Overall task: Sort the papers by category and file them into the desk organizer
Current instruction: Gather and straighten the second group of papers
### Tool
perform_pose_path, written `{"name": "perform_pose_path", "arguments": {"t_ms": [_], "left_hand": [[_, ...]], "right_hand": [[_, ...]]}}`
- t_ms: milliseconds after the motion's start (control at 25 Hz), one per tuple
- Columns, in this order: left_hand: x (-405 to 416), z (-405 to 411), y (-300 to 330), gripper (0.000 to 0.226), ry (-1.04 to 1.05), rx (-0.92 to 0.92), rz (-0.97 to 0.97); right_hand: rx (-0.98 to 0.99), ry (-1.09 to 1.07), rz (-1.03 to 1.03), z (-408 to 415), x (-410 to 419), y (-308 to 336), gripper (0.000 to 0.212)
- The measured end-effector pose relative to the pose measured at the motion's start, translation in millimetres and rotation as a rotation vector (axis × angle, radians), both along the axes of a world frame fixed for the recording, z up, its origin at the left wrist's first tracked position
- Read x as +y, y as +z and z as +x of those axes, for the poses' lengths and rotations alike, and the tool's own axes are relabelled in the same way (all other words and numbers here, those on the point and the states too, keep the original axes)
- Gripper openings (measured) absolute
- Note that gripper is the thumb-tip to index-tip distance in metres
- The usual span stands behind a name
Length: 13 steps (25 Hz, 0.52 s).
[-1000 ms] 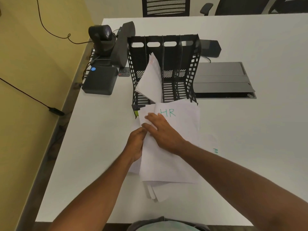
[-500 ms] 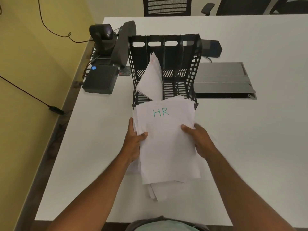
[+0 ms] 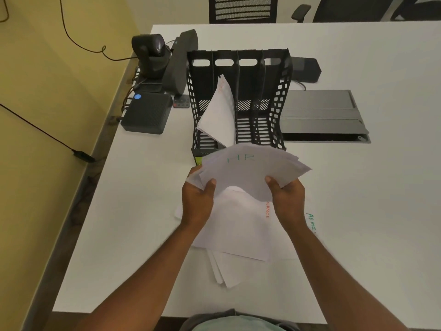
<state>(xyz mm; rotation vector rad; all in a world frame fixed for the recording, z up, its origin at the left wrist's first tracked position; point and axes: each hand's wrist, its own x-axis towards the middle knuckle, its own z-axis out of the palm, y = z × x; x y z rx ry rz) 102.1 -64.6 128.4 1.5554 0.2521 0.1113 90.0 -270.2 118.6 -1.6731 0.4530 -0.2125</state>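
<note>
Both hands hold a stack of white sheets (image 3: pixel 248 170) lifted off the table, its top page marked "HR" in green. My left hand (image 3: pixel 198 201) grips the stack's left edge, my right hand (image 3: pixel 286 199) its right edge, thumbs on top. The stack's far end tilts toward the black desk organizer (image 3: pixel 284 96), which has several upright slots. A few white sheets (image 3: pixel 219 113) lean in its second slot from the left. More papers (image 3: pixel 238 232) lie on the table under my hands, one marked in orange, another (image 3: pixel 311 222) in green.
The white table (image 3: pixel 372 199) carries a dark box with a blue dot (image 3: pixel 148 113), a camera (image 3: pixel 150 53) and a speaker bar (image 3: pixel 179 63) at the left. A grey cable hatch (image 3: pixel 319 115) lies right of the organizer. Chairs stand beyond the far edge.
The HR stack, earlier flat on the pile, is now lifted and tilted toward the organizer. My right hand moved from the stack's top left to its right edge.
</note>
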Motion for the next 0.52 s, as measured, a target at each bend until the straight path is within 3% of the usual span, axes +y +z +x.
{"name": "perform_pose_path", "arguments": {"t_ms": [280,520], "left_hand": [[3,-11,-35,0.05,-0.076,0.237,0.081],[6,-12,-46,0.05,0.06,0.315,-0.012]], "right_hand": [[0.119,0.145,0.121,-14,13,-15,0.053],[0.163,0.075,0.22,-13,16,-28,0.051]]}}
